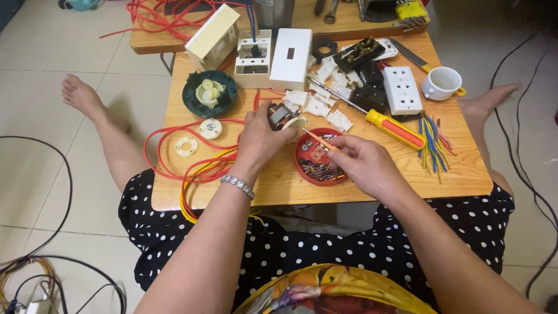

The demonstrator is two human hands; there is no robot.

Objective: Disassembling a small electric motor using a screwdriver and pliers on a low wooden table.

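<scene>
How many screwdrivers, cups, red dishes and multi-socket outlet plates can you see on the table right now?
Screwdrivers: 2, a big one with a yellow and orange handle lying on the table and a thin orange one in the right hand
Cups: 1, white cup
Red dishes: 1, red dish holding screws
Outlet plates: 1, white outlet plate
Total: 5

Bare table (pixel 372 185) strip along near edge, right of red wire (pixel 192 168); red dish (pixel 317 168) mid-front; screwdriver (pixel 395 129), wire bits (pixel 433 145) block right; white parts (pixel 319 104), boxes (pixel 273 55) crowd far half.
</scene>
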